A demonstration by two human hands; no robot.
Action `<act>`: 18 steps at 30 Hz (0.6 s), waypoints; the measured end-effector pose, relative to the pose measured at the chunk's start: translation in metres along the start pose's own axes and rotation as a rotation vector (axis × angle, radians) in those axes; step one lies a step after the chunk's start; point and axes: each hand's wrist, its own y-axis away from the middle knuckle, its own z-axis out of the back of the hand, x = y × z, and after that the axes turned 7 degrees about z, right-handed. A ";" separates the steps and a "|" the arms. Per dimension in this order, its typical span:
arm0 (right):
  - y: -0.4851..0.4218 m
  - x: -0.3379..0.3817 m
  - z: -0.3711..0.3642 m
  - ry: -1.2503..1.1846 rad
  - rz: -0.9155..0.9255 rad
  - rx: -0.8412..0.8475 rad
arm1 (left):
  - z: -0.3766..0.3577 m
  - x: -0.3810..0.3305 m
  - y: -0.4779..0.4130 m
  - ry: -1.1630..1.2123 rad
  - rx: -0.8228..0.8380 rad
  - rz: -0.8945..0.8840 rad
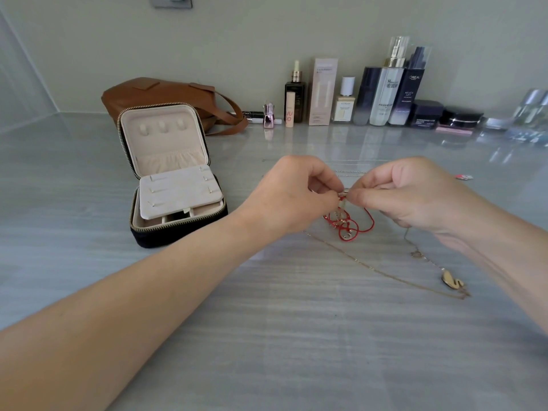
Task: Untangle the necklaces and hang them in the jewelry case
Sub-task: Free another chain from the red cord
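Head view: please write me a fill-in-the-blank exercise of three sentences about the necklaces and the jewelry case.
1. The left hand and the right hand both pinch the ____ cord necklace.
2. The jewelry case is ____, not shut.
3. The swan pendant on the gold chain lies nearer the ____ hand.
Missing words: red; open; right.
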 end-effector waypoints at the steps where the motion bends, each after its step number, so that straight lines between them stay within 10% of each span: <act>1: 0.000 0.000 -0.001 0.000 0.006 0.004 | 0.000 -0.001 0.000 0.005 0.002 0.011; 18: -0.001 -0.007 -0.004 0.136 0.121 0.009 | -0.007 0.004 0.000 0.061 0.095 0.022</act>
